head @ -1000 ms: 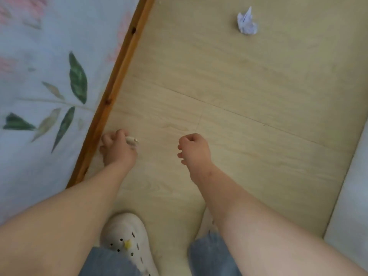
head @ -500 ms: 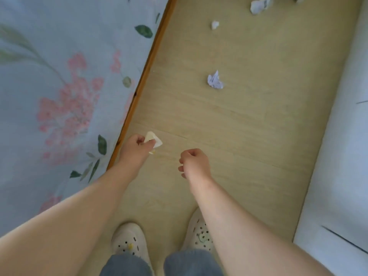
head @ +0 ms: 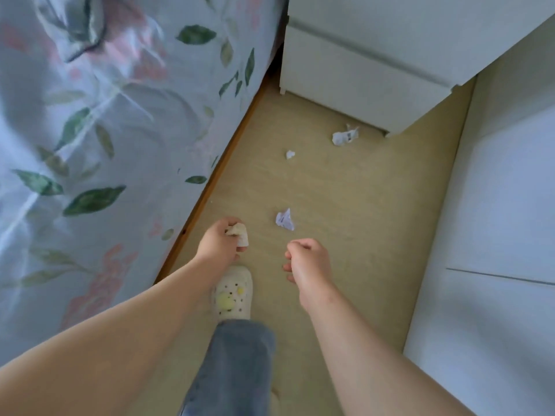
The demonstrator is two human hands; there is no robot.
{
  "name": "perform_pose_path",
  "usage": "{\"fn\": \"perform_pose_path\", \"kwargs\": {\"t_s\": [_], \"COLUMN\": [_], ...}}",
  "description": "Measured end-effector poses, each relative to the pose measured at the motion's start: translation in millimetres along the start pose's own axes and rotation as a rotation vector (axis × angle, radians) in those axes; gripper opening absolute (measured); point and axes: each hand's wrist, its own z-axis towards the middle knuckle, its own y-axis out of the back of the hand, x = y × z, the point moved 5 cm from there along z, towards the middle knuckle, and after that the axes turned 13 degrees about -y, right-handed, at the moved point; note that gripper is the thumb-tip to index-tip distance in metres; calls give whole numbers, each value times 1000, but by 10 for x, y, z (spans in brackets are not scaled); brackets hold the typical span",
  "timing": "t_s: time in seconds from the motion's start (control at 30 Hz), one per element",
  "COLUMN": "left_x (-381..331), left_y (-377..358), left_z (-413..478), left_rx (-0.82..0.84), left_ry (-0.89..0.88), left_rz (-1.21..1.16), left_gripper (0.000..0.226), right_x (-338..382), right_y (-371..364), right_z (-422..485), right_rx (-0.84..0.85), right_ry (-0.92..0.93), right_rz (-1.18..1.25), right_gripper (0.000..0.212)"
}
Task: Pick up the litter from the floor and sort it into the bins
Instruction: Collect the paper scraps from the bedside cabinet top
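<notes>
Left hand (head: 218, 244): fingers and thumb curled round a cream crumpled paper wad (head: 239, 234), held above the pale wood-laminate floor (head: 360, 223) beside the floral bedspread (head: 105, 130). Right hand (head: 307, 262): loosely curled, nothing visible in it. Just ahead lies a lilac-white crumpled paper ball (head: 284, 219). Further on are a small white paper scrap (head: 290, 154) and a larger white crumpled printed sheet (head: 345, 136) near the white cabinet (head: 360, 70). Assessment: all very light, soft and crushable, not fragile; a fingertip pinch on any raised fold should suffice. No bins in view.
</notes>
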Motion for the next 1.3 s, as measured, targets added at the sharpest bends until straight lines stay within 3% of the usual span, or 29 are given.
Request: {"fn": "perform_pose_path", "kwargs": {"t_s": [0.13,0.37,0.57,0.63,0.7,0.8,0.97,1.13,1.3], "left_x": [-215,-358,-90,66,254,546,938,866,479], "left_y": [-147,-394,-680,-776,-885,-992,-1069,-1158,-1241], "left_z": [421,1064,1522,1656,1776,1952,2320,2696,3077], "left_rx": [49,59,4,-20,-37,-81,-109,-92,5], "left_ry": [90,119,118,119,137,180,146,10,-246], "left_rz": [49,178,94,64,-23,-132,-19,102,441], "left_gripper": [26,33,16,17,22,25,19,18,27], "right_x": [294,716,894,826,707,530,254,282,776], "right_y": [187,110,-60,-120,-169,-352,-695,-718,-595], "right_z": [332,978,1596,1791,2027,2371,2823,3120,3312], "right_rx": [-90,-49,7,42,43,94,155,50,-106], "right_ry": [-34,-64,47,75,170,400,617,918,968], "right_rz": [-39,-79,-334,-327,-453,-927,-1375,-1436,-1353], "right_gripper": [17,18,7,25,47,67,75,33,42]}}
